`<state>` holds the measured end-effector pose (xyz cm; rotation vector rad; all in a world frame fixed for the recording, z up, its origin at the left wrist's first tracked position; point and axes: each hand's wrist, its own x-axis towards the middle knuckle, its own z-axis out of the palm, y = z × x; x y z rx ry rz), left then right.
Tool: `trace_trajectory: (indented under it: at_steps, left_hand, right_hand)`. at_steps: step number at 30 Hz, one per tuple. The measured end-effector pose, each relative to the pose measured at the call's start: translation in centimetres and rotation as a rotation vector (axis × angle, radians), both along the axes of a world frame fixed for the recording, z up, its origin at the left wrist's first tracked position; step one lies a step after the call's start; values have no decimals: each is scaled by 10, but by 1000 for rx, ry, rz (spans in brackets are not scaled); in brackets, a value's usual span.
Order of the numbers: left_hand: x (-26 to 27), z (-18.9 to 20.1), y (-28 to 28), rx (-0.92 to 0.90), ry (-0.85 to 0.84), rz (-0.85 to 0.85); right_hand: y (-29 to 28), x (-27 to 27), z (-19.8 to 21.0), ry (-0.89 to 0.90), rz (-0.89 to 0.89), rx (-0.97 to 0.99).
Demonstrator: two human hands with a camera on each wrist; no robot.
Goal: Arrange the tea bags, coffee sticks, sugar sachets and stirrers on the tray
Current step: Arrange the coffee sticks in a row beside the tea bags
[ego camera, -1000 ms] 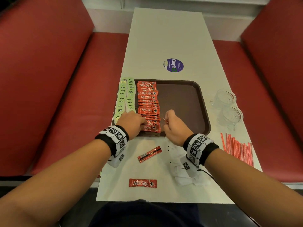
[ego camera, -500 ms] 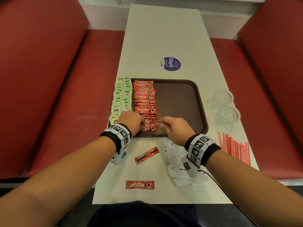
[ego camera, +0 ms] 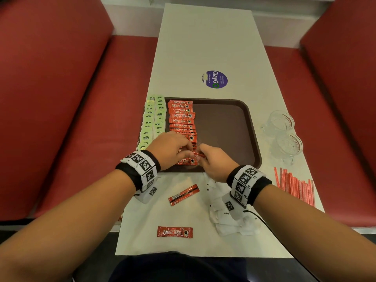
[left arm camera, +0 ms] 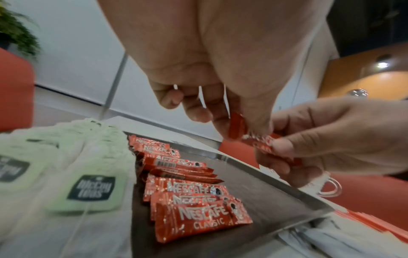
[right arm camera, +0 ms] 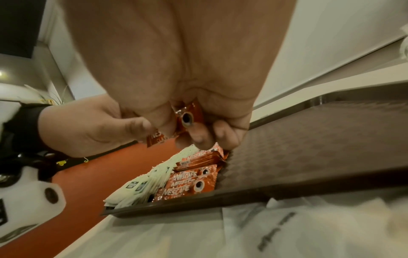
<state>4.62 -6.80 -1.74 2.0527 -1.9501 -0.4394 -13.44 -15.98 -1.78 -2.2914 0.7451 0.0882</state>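
Both hands hold one red coffee stick (ego camera: 197, 154) (left arm camera: 253, 139) (right arm camera: 187, 118) just above the near left part of the brown tray (ego camera: 234, 139). My left hand (ego camera: 173, 147) pinches its left end, and my right hand (ego camera: 213, 157) grips its right end. A column of red coffee sticks (ego camera: 181, 121) lies in the tray beside rows of pale green tea bags (ego camera: 152, 121) along the tray's left side. Two more coffee sticks (ego camera: 183, 194) (ego camera: 175, 232) lie on the table in front of the tray. White sugar sachets (ego camera: 230, 218) sit under my right wrist, and red-striped stirrers (ego camera: 295, 185) lie at the right.
Two clear glass cups (ego camera: 284, 133) stand right of the tray. A round purple sticker (ego camera: 214, 79) marks the white table (ego camera: 209, 37) beyond the tray. Red bench seats flank the table on both sides. The tray's right half is bare brown surface.
The right hand has lifted a coffee stick off the near end of the column, and the left hand has come off the sticks to pinch its other end.
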Motion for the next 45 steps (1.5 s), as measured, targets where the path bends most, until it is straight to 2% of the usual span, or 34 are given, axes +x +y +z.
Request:
trace_trajectory:
  at_steps: [3, 8, 10, 14, 18, 24, 30, 38, 42, 45]
  left_hand:
    - [6, 3, 1, 26, -105, -31]
    - [26, 1, 11, 134, -218, 205]
    - [26, -2, 15, 177, -221, 245]
    - [14, -7, 13, 241, -189, 176]
    - [6, -16, 5, 309, -212, 121]
    - [3, -20, 1, 345, -333, 113]
    - [2, -19, -1, 311, -314, 154]
    - [-5, -7, 31, 112, -213, 87]
    - [-18, -7, 59, 233, -173, -9]
    - [-33, -14, 82, 359, -221, -204]
  right_hand:
    - [2, 5, 4, -17, -6, -27]
    - [5, 4, 5, 50, -87, -24]
    - [9, 4, 2, 132, 53, -78]
    - [26, 6, -8, 309, 387, -144]
    - [38, 13, -18, 438, 463, -222]
    - [42, 19, -18, 501, 538, -296]
    - [35, 9, -13, 436, 469, -207]
    - [23, -13, 0, 361, 276, -52]
    - [21, -24, 3, 296, 142, 12]
    - [28, -28, 1, 246, 67, 13]
